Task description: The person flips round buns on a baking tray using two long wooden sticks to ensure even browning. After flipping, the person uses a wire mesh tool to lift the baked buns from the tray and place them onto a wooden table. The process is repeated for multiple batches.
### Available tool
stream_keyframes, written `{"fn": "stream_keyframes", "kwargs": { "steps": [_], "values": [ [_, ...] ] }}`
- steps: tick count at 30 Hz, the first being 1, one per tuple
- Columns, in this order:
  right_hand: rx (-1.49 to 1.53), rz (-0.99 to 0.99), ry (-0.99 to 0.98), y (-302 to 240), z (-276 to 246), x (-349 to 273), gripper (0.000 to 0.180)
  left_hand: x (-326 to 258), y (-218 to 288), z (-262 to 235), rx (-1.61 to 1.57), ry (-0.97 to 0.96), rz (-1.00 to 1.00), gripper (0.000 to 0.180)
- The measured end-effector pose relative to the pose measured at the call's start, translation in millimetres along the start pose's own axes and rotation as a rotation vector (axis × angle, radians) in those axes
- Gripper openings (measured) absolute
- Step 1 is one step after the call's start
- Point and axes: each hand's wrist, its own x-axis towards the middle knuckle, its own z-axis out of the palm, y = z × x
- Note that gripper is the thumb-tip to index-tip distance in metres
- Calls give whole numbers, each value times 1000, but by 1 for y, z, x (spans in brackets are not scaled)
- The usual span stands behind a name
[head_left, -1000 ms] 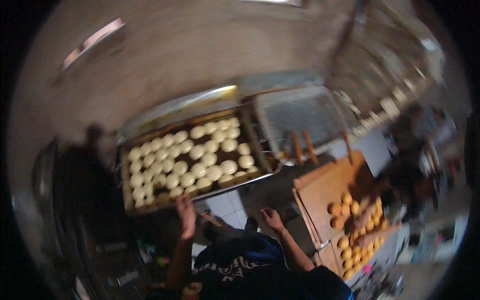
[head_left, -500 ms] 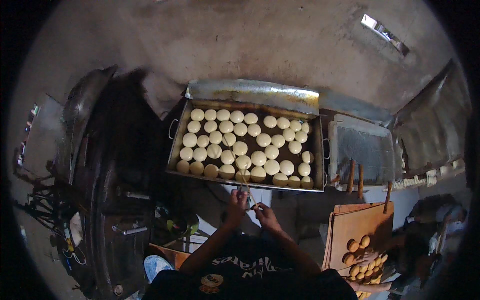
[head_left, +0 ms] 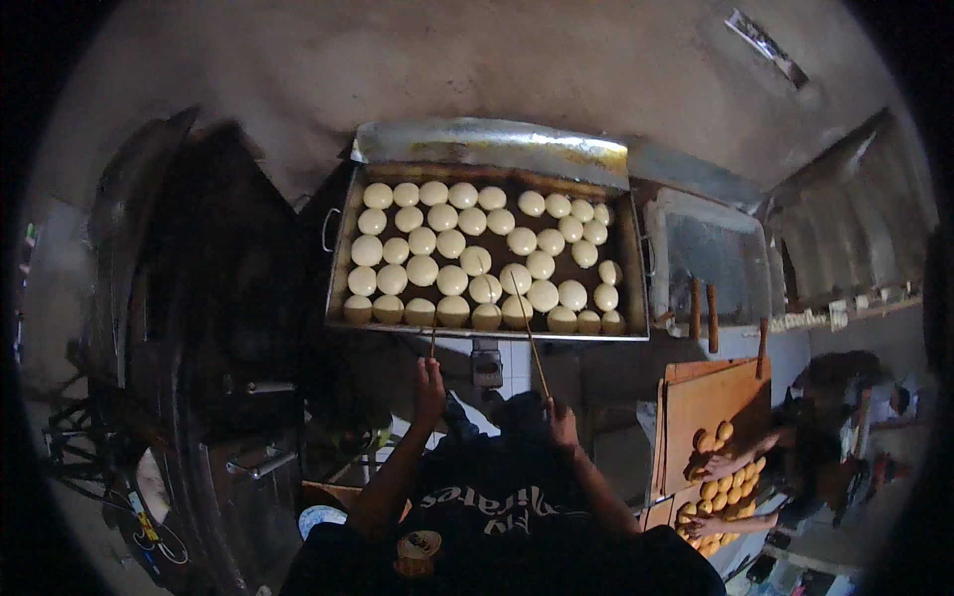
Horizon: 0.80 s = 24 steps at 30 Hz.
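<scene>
Many pale round dough balls (head_left: 449, 243) float or lie in dark liquid inside a wide rectangular metal pan (head_left: 487, 336). My left hand (head_left: 428, 395) is closed around a thin stick (head_left: 432, 343) just below the pan's front edge, and the stick's far end reaches the front row. Farther right, my right hand (head_left: 561, 425) grips a second thin stick (head_left: 538, 363). That one slants up over the front rim, its tip among the dough balls near the middle. The lower ends of both sticks are hidden by my hands.
A metal guard (head_left: 487, 144) stands behind the pan. To the right is a wire-mesh tray (head_left: 715, 263) with wooden handles (head_left: 713, 318) in front. Beyond it, another person's hands (head_left: 727, 462) touch browned balls (head_left: 730, 492) by brown boards (head_left: 711, 422). Dark metal cabinets (head_left: 238, 387) line the left.
My hands have moved apart, left hand to the left and right hand to the right, each with a stick. The pan appears higher in view. The other person's hands have shifted over the browned balls.
</scene>
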Motion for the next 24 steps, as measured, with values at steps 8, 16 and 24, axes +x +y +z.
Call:
{"fn": "stream_keyframes", "kwargs": {
  "steps": [8,16,24],
  "values": [
    [-84,160,-18,21,23,17,72,18,-33,37,-417,-124,-257,45],
    [-84,118,-11,-12,29,2,71,36,-2,0,-118,-316,-222,62],
    [-99,116,-27,-33,23,2,72,41,-52,17,-119,-335,-226,63]
  ]
}}
